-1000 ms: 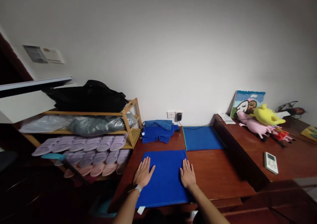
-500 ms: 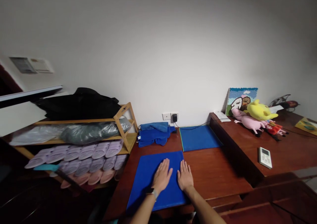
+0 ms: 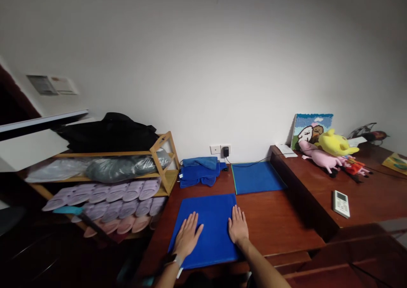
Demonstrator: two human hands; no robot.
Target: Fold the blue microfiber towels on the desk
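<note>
A blue cloth point(image 3: 213, 233) lies spread flat on the reddish-brown wooden table point(image 3: 273, 224). My left hand point(image 3: 187, 236) rests palm down on its left part, fingers stretched out, a watch on the wrist. At the cloth's right edge my right hand point(image 3: 238, 226) lies flat with its fingers extended, partly over the bare wood. Neither hand grips anything. Behind the cloth, a second blue cloth point(image 3: 259, 177) with a green edge lies flat, and a pile of crumpled blue cloths point(image 3: 200, 173) sits against the wall.
Left of the table stands a wooden rack point(image 3: 165, 169) with slippers point(image 3: 133, 190), plastic-wrapped items and a black bag point(image 3: 111, 133). A raised surface at right holds plush toys point(image 3: 338, 143), a picture point(image 3: 311, 129) and a white remote point(image 3: 341, 204). A black adapter point(image 3: 226, 151) is plugged in behind.
My left hand has slid from the middle of the cloth to its left part. The right hand stays at the right edge. The view has shifted slightly.
</note>
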